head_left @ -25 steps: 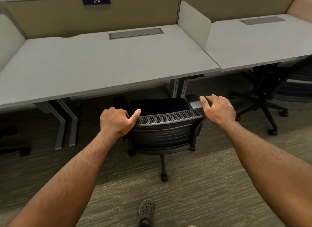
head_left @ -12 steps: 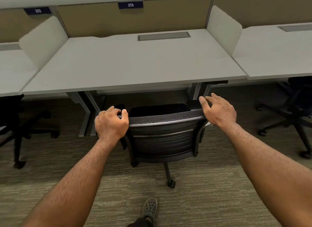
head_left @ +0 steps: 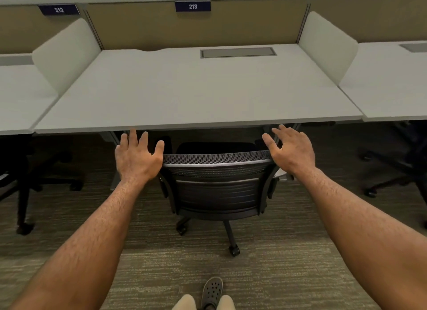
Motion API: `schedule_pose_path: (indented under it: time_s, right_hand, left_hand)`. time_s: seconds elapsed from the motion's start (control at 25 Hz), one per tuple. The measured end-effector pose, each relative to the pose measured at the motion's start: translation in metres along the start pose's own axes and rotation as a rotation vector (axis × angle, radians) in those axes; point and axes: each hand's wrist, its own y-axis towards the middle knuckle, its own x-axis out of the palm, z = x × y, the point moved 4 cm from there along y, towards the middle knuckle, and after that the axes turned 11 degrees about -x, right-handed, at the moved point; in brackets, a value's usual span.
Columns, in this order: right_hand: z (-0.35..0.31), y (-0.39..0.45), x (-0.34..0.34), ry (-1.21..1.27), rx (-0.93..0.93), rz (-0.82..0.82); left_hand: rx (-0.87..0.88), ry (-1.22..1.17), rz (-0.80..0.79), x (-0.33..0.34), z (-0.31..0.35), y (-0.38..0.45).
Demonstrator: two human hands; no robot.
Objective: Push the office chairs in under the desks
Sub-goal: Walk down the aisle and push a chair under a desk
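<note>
A black office chair [head_left: 217, 189] with a mesh-topped backrest stands in front of the grey desk [head_left: 196, 95] labelled 213. Its seat reaches under the desk's front edge; the backrest and wheeled base stay outside. My left hand [head_left: 137, 157] rests at the backrest's top left corner with fingers spread and lifted. My right hand [head_left: 291, 149] rests at the top right corner, fingers also spread. Neither hand wraps around the backrest.
Another black chair [head_left: 397, 162] stands at the right by the neighbouring desk [head_left: 392, 85]. A third black chair [head_left: 25, 178] is at the left below desk 212 [head_left: 20, 97]. White dividers [head_left: 323, 48] separate the desks. My foot [head_left: 211, 291] is on the carpet behind the chair.
My left hand went from closed on the backrest corner to spread open. The chair rolled further toward the desk, and the view shifted to centre on desk 213.
</note>
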Motion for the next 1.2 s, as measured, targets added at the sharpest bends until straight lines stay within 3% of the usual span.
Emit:
schedule_pose_path:
  time_s: [0.24,0.48,0.76,1.2]
  right_hand:
    - [-0.023,0.039,0.020,-0.032,0.033,-0.045]
    - [-0.043,0.091,0.035,-0.064,0.046,-0.166]
    - [-0.049,0.132,0.046,-0.045,0.046,-0.230]
    - [-0.047,0.170,0.051,-0.006,0.040,-0.240]
  left_hand:
    - [-0.034,0.021,0.013,0.004,-0.012,0.050]
    - [-0.244,-0.236,0.027,0.002,-0.013,0.087]
    - [-0.186,-0.326,-0.083,0.001,-0.016,0.138]
    - [-0.117,-0.310,-0.091,0.007,-0.011,0.176]
